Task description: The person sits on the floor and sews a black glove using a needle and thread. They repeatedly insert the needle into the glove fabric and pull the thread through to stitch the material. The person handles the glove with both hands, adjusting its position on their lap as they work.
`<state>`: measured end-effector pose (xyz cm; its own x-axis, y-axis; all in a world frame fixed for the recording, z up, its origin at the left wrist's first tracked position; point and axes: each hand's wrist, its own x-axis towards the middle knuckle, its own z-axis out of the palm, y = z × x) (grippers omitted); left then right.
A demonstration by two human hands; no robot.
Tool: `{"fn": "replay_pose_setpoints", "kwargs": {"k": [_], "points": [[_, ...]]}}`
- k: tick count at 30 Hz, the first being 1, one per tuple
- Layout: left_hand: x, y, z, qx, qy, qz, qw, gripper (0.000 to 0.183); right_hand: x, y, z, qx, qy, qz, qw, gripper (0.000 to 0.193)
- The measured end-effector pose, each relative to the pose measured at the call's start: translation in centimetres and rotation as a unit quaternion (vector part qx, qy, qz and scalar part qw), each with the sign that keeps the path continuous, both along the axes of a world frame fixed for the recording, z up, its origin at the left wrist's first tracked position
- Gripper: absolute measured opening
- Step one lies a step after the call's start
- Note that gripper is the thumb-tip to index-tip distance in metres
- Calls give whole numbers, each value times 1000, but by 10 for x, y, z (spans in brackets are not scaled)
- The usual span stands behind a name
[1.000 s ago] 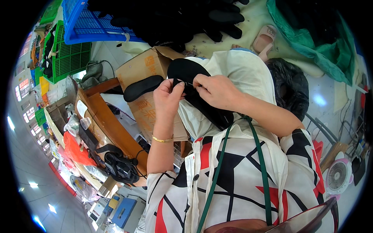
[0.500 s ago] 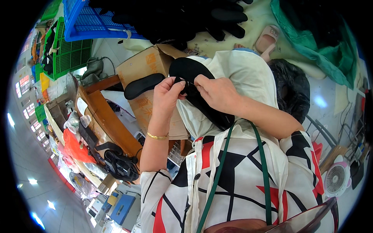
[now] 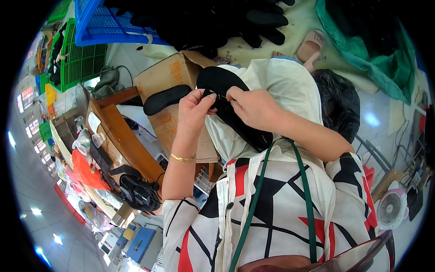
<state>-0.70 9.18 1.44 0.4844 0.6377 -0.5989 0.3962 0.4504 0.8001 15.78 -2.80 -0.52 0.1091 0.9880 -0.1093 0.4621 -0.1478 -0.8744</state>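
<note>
A long black slipper lies slantwise across the pale apron on my lap. My left hand is closed, thumb against forefinger, on a small black strap-like piece at the slipper's middle. Right beside it, my right hand pinches at the same spot with its fingers curled in. Exactly what lies between the right fingertips is hidden. Another black slipper rests on the cardboard box to the left of my hands.
Beyond my knees is a heap of black slippers, with a blue plastic basket at its left. A black plastic bag stands right of my lap. Left is a wooden table; a small fan sits far right.
Both hands keep their grip at the slipper's middle, with hardly any movement. The whole view has shifted very slightly.
</note>
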Motion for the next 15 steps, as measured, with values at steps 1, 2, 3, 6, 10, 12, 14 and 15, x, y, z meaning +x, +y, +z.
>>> {"fn": "replay_pose_setpoints", "kwargs": {"k": [1,2,3,6,10,12,14,15], "points": [[1,1,2,-6,6,-8,1000,9,-2,-1,-2,4,-13,3,1000,13],[1,3,4,-11,12,-16,1000,9,-6,-3,-6,20,-34,-1,999,14],[1,5,4,-18,12,-25,999,9,-10,-6,-11,35,-56,-5,998,15],[1,9,6,-27,15,-47,998,9,-14,-3,-14,63,-84,-10,994,15],[4,9,9,-18,17,-54,998,9,-8,2,-10,55,-109,13,992,17],[3,9,9,-23,13,-44,999,9,0,4,-5,34,-132,40,990,13],[4,9,10,-33,9,-33,999,8,7,5,-5,27,-133,53,989,13],[4,10,9,-30,4,-35,999,8,10,6,-7,32,-123,53,990,14]]}}
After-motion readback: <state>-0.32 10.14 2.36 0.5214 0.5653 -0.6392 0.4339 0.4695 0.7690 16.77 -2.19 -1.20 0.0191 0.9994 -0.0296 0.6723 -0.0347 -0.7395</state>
